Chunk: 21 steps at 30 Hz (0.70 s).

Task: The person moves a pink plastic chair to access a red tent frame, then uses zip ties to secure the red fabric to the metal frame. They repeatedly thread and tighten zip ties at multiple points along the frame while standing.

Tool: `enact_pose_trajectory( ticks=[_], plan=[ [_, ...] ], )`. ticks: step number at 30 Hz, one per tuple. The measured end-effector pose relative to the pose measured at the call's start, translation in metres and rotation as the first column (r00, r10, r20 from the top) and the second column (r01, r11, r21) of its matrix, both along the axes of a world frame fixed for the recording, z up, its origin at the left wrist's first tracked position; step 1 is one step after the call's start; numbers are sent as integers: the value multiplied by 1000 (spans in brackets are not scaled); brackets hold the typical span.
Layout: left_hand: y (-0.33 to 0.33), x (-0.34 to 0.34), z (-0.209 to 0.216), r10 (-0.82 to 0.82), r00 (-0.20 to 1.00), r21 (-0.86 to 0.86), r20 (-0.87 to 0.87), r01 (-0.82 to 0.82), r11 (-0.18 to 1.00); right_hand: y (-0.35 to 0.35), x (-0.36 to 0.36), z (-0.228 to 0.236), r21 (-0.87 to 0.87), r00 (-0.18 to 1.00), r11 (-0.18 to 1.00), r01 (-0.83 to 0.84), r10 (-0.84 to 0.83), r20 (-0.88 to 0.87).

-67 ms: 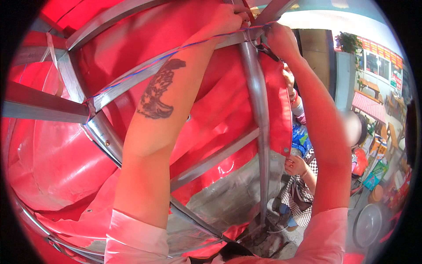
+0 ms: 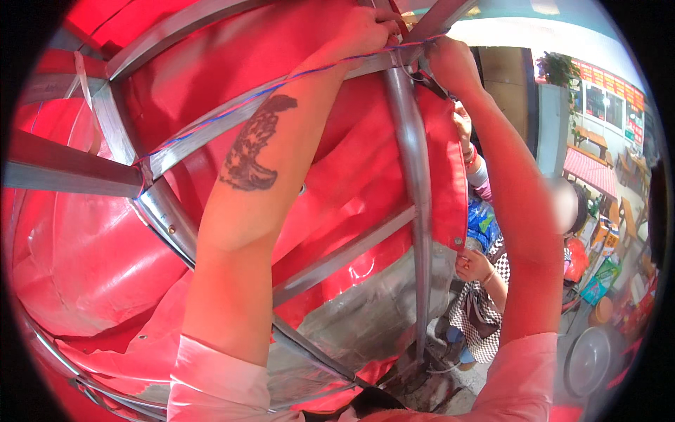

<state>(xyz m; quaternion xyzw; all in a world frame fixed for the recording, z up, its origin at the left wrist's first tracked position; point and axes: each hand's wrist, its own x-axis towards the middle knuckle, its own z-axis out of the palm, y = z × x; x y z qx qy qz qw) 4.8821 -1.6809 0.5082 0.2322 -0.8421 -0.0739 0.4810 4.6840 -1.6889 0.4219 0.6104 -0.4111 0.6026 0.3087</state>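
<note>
Both my arms reach up to a joint of a metal tube frame (image 2: 415, 176) at the top. There, my left hand (image 2: 362, 32) has its fingers curled in against the red sheet beside the joint; whatever they pinch is hidden. Just right of the joint, my right hand (image 2: 453, 62) is closed, with a dark narrow thing (image 2: 430, 83) below its fingers that I cannot name. A twisted red and blue wire (image 2: 278, 83) runs along the slanting bar to the joint. Behind the bars hangs a large red tarpaulin (image 2: 337, 169) with eyelets near its right edge.
Beyond the tarpaulin's right edge another person's hands (image 2: 474, 265) touch that edge, above checkered clothing (image 2: 478, 323). More metal bars (image 2: 77, 169) cross on the left. Farther right are wooden tables (image 2: 589, 141), a plant (image 2: 557, 69), a round basin (image 2: 589, 360) and several boxes and bags.
</note>
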Motion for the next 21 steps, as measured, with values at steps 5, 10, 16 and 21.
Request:
enact_pose_trajectory(
  ticks=[5, 10, 16, 21],
  plan=[
    [-2, -3, -3, -135, 988, 118, -79, 144, 982, -3, -4, 2, -88, 981, 977, -193, 193, -18],
    [-1, -4, -3, -170, 981, 111, -98, 180, 977, 1, -5, 2, -64, 983, 982, -180, 179, -29],
    [0, -3, -3, -142, 988, 102, -65, 148, 984, 1, -2, -1, -168, 978, 963, -211, 206, -42],
    [1, -3, -5, -139, 989, 48, -41, 141, 989, 0, -1, -2, -232, 977, 949, -215, 205, -67]
  ],
)
